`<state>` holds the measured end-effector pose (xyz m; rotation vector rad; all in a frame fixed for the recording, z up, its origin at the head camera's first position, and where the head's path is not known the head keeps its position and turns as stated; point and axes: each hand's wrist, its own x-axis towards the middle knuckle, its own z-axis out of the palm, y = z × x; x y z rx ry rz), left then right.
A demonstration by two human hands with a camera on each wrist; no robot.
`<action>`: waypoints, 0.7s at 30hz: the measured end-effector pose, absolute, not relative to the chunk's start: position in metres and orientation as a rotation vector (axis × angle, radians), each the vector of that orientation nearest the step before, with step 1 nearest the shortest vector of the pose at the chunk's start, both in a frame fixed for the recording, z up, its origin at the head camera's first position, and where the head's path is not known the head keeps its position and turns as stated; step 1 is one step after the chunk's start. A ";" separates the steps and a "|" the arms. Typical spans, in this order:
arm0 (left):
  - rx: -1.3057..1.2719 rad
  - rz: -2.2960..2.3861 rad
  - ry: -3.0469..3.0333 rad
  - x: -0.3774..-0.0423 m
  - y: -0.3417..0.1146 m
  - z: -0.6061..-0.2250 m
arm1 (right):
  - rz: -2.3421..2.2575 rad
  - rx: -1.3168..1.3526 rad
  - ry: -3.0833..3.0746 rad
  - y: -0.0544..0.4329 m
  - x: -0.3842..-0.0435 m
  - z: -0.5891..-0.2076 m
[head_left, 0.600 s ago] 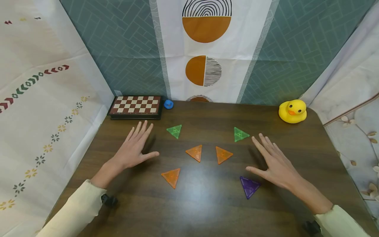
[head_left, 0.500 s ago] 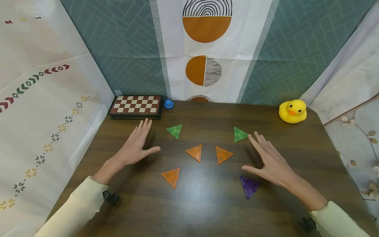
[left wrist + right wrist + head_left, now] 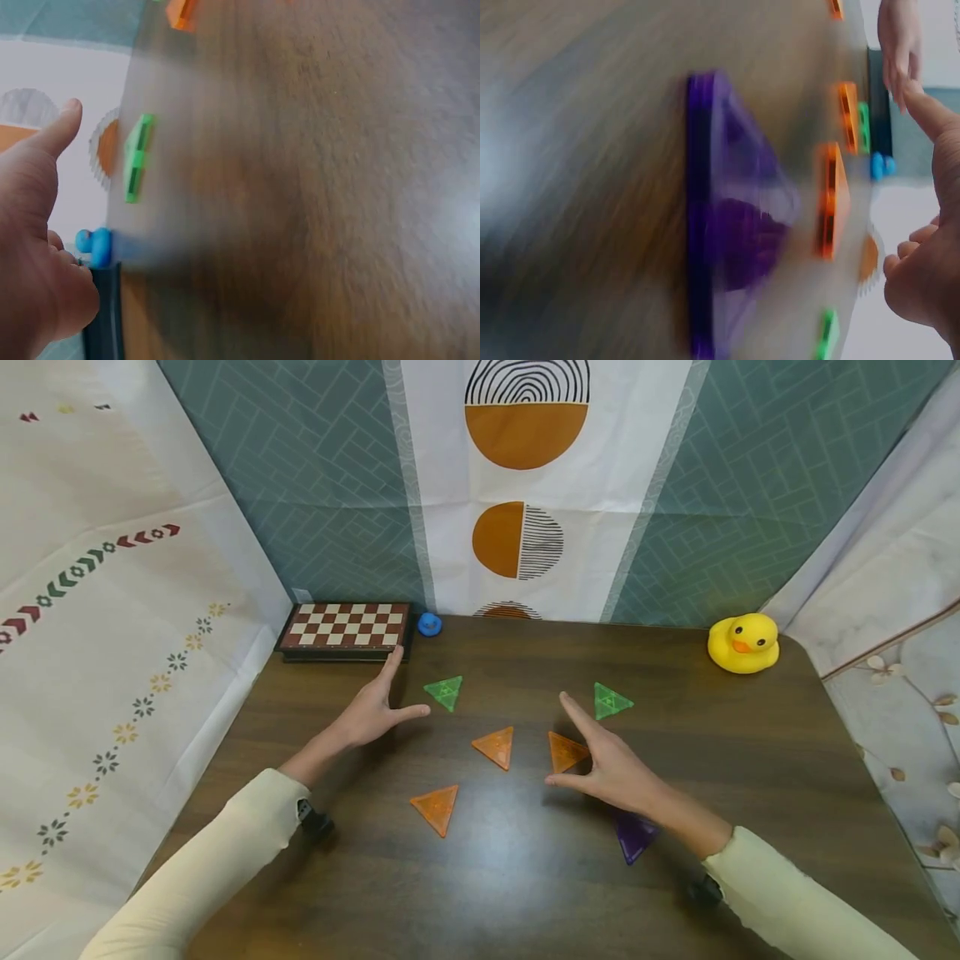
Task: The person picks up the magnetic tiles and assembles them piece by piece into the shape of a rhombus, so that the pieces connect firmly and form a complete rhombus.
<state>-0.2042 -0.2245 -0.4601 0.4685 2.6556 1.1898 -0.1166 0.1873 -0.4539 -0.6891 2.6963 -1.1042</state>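
Observation:
My left hand point(image 3: 369, 712) hovers over the table's left part with fingers extended and thumb spread. Just right of it lies a green triangle tile point(image 3: 446, 692). Above the table, my right hand point(image 3: 617, 766) reaches leftward, fingers straight and thumb apart, partly covering an orange triangle tile point(image 3: 566, 752). Beneath its wrist lies a purple triangle tile point(image 3: 635, 839), partly hidden in the head view and large in the right wrist view. Another green triangle tile point(image 3: 612, 701) lies beyond that hand. Two more orange tiles, a middle one point(image 3: 496, 748) and a nearer one point(image 3: 437, 810), lie between the hands. Neither hand holds anything.
A chessboard box point(image 3: 345, 631) stands at the back left, with a small blue toy point(image 3: 430, 625) beside it. A yellow rubber duck point(image 3: 743, 643) sits at the back right. Patterned cloths hang behind and along both sides of the brown table point(image 3: 517, 893).
Both hands have moved inward, the right one farther to the left, over an orange tile and the purple one. The tiles have stayed in place.

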 end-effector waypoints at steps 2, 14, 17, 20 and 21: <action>0.479 1.205 2.646 -0.208 -0.219 -0.464 | -1.122 -0.727 2.690 0.177 -0.118 -0.457; 0.603 1.064 2.793 -0.214 -0.192 -0.492 | -1.146 -0.815 2.753 0.133 -0.123 -0.474; 0.606 1.036 2.834 -0.215 -0.186 -0.497 | -1.126 -0.800 2.763 0.128 -0.124 -0.476; 0.613 1.015 2.868 -0.216 -0.184 -0.500 | -1.105 -0.797 2.770 0.125 -0.126 -0.479; 0.616 1.010 2.876 -0.217 -0.183 -0.501 | -1.107 -0.795 2.772 0.124 -0.127 -0.479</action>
